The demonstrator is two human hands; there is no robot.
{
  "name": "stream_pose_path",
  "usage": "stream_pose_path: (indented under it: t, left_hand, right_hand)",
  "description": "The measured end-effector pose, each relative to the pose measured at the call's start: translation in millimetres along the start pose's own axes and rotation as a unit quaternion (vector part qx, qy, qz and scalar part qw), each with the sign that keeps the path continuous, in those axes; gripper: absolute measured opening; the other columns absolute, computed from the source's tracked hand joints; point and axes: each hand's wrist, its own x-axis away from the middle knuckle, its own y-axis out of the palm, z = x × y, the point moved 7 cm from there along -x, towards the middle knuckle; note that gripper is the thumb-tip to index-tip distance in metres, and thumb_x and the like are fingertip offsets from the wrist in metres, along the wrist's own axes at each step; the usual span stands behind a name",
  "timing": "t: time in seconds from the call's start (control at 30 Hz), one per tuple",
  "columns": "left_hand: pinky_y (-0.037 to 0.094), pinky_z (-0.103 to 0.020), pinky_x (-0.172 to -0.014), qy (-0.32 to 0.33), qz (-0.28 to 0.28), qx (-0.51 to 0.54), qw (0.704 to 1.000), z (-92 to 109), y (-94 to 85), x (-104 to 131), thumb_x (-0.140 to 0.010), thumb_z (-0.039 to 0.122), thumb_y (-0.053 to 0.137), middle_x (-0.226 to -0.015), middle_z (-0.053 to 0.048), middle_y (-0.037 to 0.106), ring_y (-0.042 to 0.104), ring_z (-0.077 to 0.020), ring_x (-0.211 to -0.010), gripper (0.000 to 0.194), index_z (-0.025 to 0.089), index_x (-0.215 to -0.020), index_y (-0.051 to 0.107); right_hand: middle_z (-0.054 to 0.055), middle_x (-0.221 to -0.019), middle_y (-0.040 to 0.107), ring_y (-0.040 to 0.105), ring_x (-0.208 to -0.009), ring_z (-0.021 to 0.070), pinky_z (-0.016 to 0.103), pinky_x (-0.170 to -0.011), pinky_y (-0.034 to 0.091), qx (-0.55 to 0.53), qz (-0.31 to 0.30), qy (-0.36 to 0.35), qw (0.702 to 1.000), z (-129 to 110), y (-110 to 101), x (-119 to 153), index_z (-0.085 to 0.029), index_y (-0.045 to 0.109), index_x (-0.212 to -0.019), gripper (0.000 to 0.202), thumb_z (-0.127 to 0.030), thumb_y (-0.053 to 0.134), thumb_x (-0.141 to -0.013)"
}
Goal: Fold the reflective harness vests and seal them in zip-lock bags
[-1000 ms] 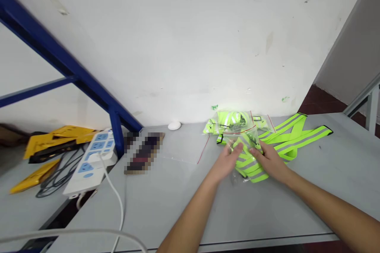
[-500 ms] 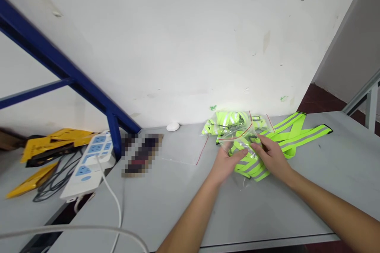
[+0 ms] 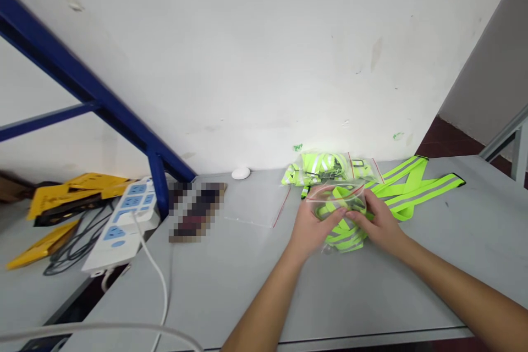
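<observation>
Between both hands is a clear zip bag (image 3: 345, 235) with a red seal line, holding a folded neon-yellow reflective strap with silver stripes. My left hand (image 3: 314, 225) is closed around the bag's left side, thumb pressed on its front. On the right side my right hand (image 3: 377, 223) grips it too, and the two thumb tips nearly meet. Fingers behind the bag are partly hidden. Just behind lie filled bags (image 3: 322, 166) of the same straps, against the wall. Loose reflective straps (image 3: 429, 191) spread to the right of my right hand.
An unfilled clear zip bag (image 3: 258, 209) lies flat left of my hands. Near the wall is a white rounded object (image 3: 241, 173). Farther left are a blurred-out flat item (image 3: 198, 213), a blue metal frame (image 3: 154, 176), a white power strip (image 3: 124, 231), cables and yellow packets (image 3: 78, 192).
Both hands have shifted their hold on the bag. Its red-lined mouth, earlier tilted up, now lies lower and flatter, and the strap sits more fully inside. My view has moved slightly.
</observation>
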Motion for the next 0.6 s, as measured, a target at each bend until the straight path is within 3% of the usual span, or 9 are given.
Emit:
stream_pose_path:
  t: [0.07,0.13,0.2,0.27,0.33,0.4,0.5,0.6]
  left_hand:
    - [0.054,-0.036,-0.084,0.059,0.029,-0.031,0.997,3,-2.4,4,-0.077,0.029,0.072,-0.111,-0.009,0.067,0.065,-0.0223,-0.103,0.057,0.024,-0.128,0.046]
    - [0.054,-0.035,-0.082,0.172,0.062,-0.099,0.978,13,-5.6,9,-0.077,0.025,0.072,-0.109,-0.008,0.067,0.066,-0.0210,-0.100,0.059,0.025,-0.128,0.043]
    - [0.053,-0.036,-0.084,0.322,0.096,-0.196,0.921,31,-5.0,19,-0.076,0.020,0.073,-0.112,-0.008,0.064,0.064,-0.0205,-0.101,0.050,0.027,-0.120,0.051]
    - [0.051,-0.036,-0.085,0.409,0.115,-0.287,0.859,44,-0.9,27,-0.076,0.021,0.073,-0.118,-0.010,0.061,0.061,-0.0219,-0.105,0.042,0.026,-0.115,0.057]
    - [0.050,-0.038,-0.085,0.415,0.122,-0.357,0.828,51,1.7,26,-0.075,0.031,0.075,-0.122,-0.013,0.058,0.056,-0.0253,-0.110,0.039,0.024,-0.111,0.061]
    - [0.048,-0.039,-0.085,0.396,0.124,-0.389,0.822,56,2.1,24,-0.072,0.041,0.076,-0.119,-0.014,0.060,0.053,-0.0273,-0.110,0.038,0.022,-0.103,0.065]
    - [0.045,-0.041,-0.087,0.382,0.112,-0.401,0.825,65,2.8,24,-0.074,0.037,0.076,-0.112,-0.011,0.064,0.049,-0.0257,-0.104,0.019,0.024,-0.088,0.070]
    - [0.041,-0.044,-0.091,0.351,0.092,-0.417,0.833,69,3.4,24,-0.077,0.033,0.073,-0.109,-0.008,0.066,0.047,-0.0254,-0.102,0.008,0.025,-0.075,0.071]
  right_hand:
    - [0.002,-0.082,0.063,0.060,-0.073,0.0174,0.027,-0.064,0.049,0.035,0.017,-0.028,0.999,-3,0,3,-0.023,0.056,-0.098,0.016,-0.033,0.059,-0.087]
    - [0.004,-0.090,0.066,0.063,-0.081,0.0198,0.030,-0.068,0.051,0.059,0.063,-0.066,0.994,-7,-3,6,-0.023,0.057,-0.100,0.016,-0.029,0.058,-0.086]
    - [0.006,-0.095,0.067,0.065,-0.086,0.0212,0.031,-0.070,0.053,0.073,0.102,-0.085,0.989,-6,-5,9,-0.023,0.058,-0.100,0.015,-0.026,0.057,-0.085]
    - [0.006,-0.096,0.067,0.065,-0.088,0.0215,0.032,-0.070,0.054,0.075,0.115,-0.089,0.987,-3,-5,10,-0.024,0.057,-0.098,0.013,-0.026,0.057,-0.085]
    - [0.006,-0.096,0.066,0.065,-0.089,0.0216,0.033,-0.071,0.055,0.071,0.114,-0.103,0.986,-2,-4,10,-0.024,0.055,-0.099,0.017,-0.027,0.061,-0.084]
    - [0.006,-0.098,0.065,0.065,-0.087,0.0212,0.034,-0.071,0.056,0.061,0.128,-0.122,0.982,-3,-6,11,-0.024,0.053,-0.103,0.028,-0.030,0.068,-0.080]
    - [0.007,-0.102,0.062,0.065,-0.083,0.0202,0.035,-0.069,0.056,0.049,0.141,-0.131,0.980,-1,-11,11,-0.025,0.048,-0.113,0.044,-0.034,0.072,-0.077]
    - [0.008,-0.102,0.062,0.064,-0.091,0.0236,0.039,-0.073,0.056,0.082,0.101,-0.168,0.977,-6,-9,9,-0.026,0.048,-0.112,0.044,-0.032,0.073,-0.076]
